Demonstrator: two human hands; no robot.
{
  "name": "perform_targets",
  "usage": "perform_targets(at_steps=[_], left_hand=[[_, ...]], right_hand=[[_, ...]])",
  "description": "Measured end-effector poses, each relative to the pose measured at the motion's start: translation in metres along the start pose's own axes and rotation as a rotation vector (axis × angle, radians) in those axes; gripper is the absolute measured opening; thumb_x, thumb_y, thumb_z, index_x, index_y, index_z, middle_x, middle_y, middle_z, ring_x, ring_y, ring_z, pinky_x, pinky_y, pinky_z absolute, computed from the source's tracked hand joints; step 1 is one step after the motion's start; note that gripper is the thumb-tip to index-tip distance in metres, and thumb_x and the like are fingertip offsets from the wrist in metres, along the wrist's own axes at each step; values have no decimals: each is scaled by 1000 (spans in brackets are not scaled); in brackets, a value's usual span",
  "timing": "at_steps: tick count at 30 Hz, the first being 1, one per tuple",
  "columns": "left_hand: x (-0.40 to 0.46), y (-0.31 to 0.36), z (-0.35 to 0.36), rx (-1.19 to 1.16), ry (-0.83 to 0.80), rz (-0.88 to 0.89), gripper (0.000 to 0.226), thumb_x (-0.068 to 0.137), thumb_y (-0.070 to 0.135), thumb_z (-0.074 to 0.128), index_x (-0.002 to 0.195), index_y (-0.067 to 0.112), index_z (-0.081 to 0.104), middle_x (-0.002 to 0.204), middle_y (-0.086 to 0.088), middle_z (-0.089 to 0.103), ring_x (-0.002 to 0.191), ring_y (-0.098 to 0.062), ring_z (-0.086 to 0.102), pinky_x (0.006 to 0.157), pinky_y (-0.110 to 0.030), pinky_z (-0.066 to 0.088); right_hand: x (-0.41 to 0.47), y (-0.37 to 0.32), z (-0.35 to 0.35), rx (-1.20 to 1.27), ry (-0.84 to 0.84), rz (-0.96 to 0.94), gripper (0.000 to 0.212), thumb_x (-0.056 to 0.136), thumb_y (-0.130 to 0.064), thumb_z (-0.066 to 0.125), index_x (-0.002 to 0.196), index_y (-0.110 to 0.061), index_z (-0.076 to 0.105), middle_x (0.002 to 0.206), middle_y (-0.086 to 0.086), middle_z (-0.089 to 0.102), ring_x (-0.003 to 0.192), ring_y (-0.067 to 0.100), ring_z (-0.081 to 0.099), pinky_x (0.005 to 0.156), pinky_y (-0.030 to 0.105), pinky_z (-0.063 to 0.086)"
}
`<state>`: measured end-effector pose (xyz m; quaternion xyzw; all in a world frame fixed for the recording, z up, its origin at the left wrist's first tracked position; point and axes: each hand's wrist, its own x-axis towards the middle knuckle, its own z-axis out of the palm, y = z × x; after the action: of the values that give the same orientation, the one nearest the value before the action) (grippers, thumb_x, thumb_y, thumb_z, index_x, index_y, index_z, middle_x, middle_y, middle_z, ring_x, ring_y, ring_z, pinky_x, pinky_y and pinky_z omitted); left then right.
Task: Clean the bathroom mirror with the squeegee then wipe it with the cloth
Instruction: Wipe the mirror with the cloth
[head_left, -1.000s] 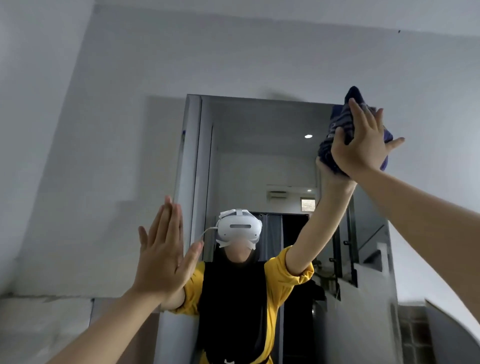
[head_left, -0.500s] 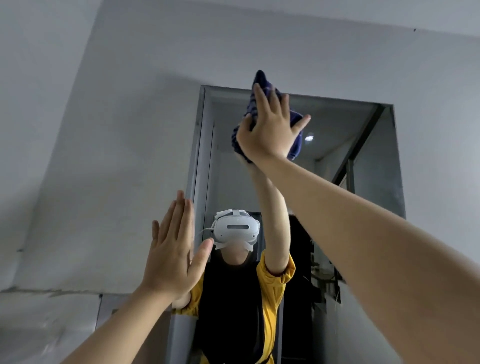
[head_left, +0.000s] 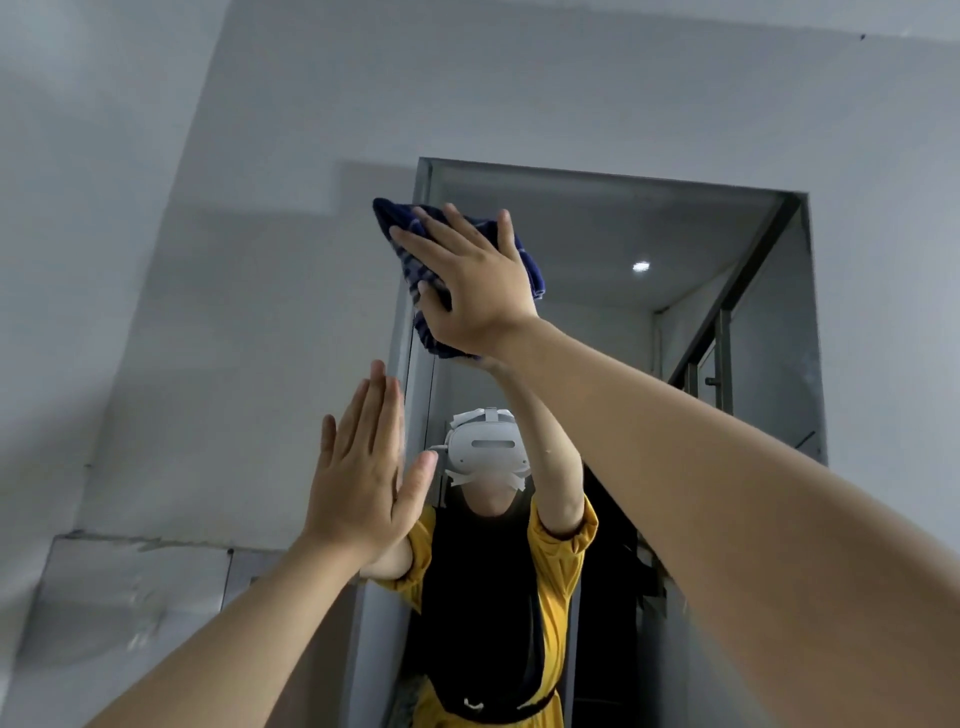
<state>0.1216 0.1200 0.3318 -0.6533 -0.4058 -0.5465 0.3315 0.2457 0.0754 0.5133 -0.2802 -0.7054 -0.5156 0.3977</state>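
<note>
The tall wall mirror (head_left: 649, 234) fills the middle and right of the head view. My right hand (head_left: 467, 280) presses a dark blue striped cloth (head_left: 410, 260) flat against the mirror's upper left corner, and the cloth overlaps the left frame. My left hand (head_left: 363, 478) is flat with its fingers together, resting on the wall beside the mirror's left edge, lower down. It holds nothing. No squeegee is in view. My reflection in a yellow top shows in the glass below the cloth.
A grey painted wall (head_left: 234, 312) surrounds the mirror. A lighter tiled band (head_left: 130, 597) runs across the lower left. The glass reflects a ceiling light (head_left: 641, 266) and a stair railing (head_left: 722, 364) on the right.
My right hand has swept the cloth from the mirror's upper right across to its upper left corner. My left hand has stayed on the wall by the left edge.
</note>
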Motion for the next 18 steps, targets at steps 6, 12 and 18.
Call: perform_targets(at_steps=[6, 12, 18], left_hand=[[-17, -1, -3, 126, -70, 48, 70, 94, 52, 10, 149, 9, 2, 160, -9, -4, 147, -21, -1, 117, -50, 19], [-54, 12, -9, 119, -88, 148, 73, 92, 47, 25, 148, 3, 7, 159, -14, 4, 147, -26, 6, 114, -51, 21], [-67, 23, 0, 134, -79, 80, 74, 93, 49, 23, 147, -1, 11, 158, -17, 8, 146, -29, 9, 113, -55, 23]], right_hand=[[-55, 45, -22, -38, 47, 28, 55, 86, -27, 50, 141, -29, 45, 149, -1, 44, 142, 25, 32, 113, 62, 6], [-109, 95, -49, -82, 123, 224, 55, 88, -27, 49, 142, -29, 43, 151, -2, 41, 143, 24, 29, 112, 62, 8], [-165, 138, -73, -130, 195, 416, 55, 88, -32, 46, 143, -31, 39, 151, 3, 40, 144, 24, 27, 113, 64, 3]])
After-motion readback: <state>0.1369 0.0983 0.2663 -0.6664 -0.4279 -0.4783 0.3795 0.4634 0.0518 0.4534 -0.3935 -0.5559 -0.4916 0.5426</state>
